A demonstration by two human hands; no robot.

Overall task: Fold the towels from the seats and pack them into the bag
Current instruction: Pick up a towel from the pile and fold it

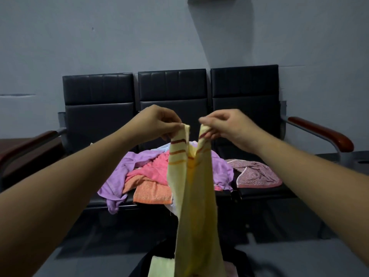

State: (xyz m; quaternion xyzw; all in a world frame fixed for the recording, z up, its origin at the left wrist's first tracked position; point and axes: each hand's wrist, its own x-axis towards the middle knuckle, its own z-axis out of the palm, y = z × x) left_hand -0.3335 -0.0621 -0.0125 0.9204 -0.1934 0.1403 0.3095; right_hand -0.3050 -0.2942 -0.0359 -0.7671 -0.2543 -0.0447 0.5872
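Both hands were up in front of the seats (171,108). Left hand (159,121) and right hand (225,124) each pinched a top corner of the yellow striped towel (196,196) in their fingers, and it hung straight down over the dark bag (159,254). Purple towel (117,176), pink towel (157,168), orange towel (153,191) sat piled on the middle seat, with a mauve towel (257,172) on the right one.
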